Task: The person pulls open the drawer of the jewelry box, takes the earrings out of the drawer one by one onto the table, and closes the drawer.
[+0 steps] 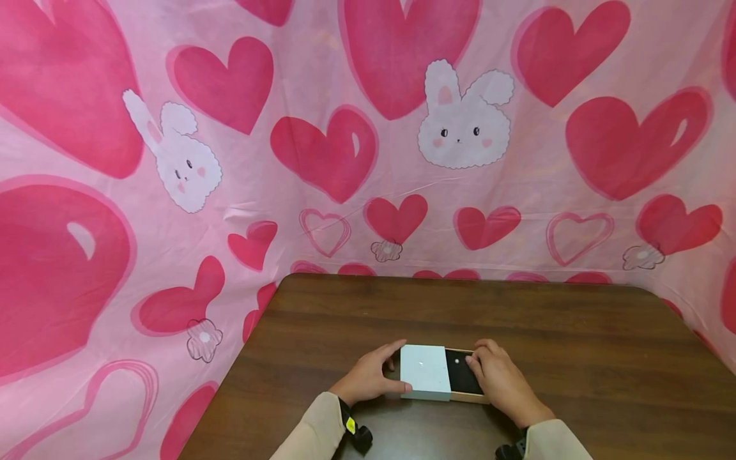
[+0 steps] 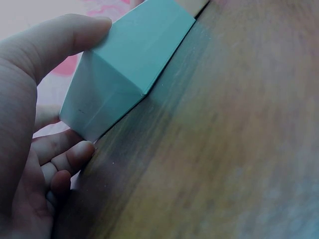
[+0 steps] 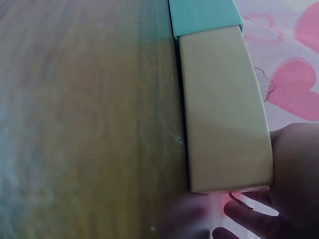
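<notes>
A small slide-out gift box lies on the table, its pale mint sleeve [image 1: 425,372] on the left. From the sleeve's right end sticks a tan inner tray [image 3: 224,109], with a black insert [image 1: 462,378] and a small white bead-like piece [image 1: 457,361] on it. My left hand [image 1: 368,375] grips the sleeve's left end, thumb at the near side and fingers toward the far side. At the tray's right end, my right hand [image 1: 505,382] holds the tray from above. A thin dark ribbon [image 3: 241,200] hangs at that end beside the fingers.
The box rests on a brown wooden table [image 1: 575,345]. A pink cloth [image 1: 322,83] with hearts and rabbits hangs behind it and on the left. Black straps [image 1: 347,418] with small cameras circle both wrists, below beige sleeves.
</notes>
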Demonstrator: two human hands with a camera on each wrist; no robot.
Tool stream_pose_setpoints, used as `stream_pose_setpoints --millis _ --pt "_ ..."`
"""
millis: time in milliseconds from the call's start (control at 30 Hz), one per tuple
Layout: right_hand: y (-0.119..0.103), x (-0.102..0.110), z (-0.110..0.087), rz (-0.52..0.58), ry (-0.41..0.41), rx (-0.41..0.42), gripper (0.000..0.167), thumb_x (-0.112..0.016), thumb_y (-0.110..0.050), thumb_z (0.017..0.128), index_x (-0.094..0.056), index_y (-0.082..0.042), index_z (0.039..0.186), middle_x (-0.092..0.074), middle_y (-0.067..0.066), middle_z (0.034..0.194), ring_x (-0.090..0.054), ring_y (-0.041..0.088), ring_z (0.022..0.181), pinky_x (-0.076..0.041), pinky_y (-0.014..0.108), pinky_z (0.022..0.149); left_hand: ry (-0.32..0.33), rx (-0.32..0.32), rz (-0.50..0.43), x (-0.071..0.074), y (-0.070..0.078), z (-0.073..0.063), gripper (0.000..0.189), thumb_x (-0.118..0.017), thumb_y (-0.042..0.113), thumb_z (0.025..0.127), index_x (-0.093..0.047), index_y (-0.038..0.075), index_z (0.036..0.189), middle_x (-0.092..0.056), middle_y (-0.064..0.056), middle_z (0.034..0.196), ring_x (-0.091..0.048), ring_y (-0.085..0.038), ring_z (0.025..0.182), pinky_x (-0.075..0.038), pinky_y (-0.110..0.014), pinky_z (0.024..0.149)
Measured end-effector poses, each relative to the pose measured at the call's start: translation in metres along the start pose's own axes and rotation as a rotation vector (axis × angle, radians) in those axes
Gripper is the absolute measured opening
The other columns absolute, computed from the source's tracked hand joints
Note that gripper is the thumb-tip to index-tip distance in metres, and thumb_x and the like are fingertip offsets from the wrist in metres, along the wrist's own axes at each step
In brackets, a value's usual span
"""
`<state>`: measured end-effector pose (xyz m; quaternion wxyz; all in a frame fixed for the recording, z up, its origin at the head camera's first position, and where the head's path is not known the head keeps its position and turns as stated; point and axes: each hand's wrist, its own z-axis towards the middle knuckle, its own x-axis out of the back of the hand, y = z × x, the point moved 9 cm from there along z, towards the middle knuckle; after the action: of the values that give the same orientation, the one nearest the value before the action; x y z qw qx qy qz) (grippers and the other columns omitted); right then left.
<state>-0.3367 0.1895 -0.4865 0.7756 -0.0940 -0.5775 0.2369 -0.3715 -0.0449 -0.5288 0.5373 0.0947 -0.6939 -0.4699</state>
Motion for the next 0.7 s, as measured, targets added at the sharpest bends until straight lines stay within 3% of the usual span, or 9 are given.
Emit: stream_pose_setpoints --millis 467,700 --pt "-0.0069 0.0078 -0.0048 0.021 0.144 0.093 0.005 -0.058 -0.002 0.095 -0.061 -0.003 0.091 -0.054 0.016 0.111 -0.058 0.031 0.101 -0.047 0.047 0.083 0.002 0.002 0.014 -0.0008 0.0003 0.0002 0.089 -0.078 0.054 0.076 -0.036 0.032 0.151 -0.053 0.012 0.109 -0.049 -0.009 0.096 -0.043 -0.033 0.076" --pt "-0.0034 0.0103 -0.0054 0.051 0.161 0.075 0.005 -0.059 -0.005 0.096 -0.062 -0.005 0.091 -0.054 0.013 0.11 -0.058 0.028 0.099 -0.047 0.046 0.081 0.002 -0.009 0.01 -0.0012 -0.0004 0.001 0.09 -0.078 0.054 0.076 -0.035 0.031 0.152 -0.053 0.011 0.11 -0.049 -0.009 0.095 -0.043 -0.033 0.076"
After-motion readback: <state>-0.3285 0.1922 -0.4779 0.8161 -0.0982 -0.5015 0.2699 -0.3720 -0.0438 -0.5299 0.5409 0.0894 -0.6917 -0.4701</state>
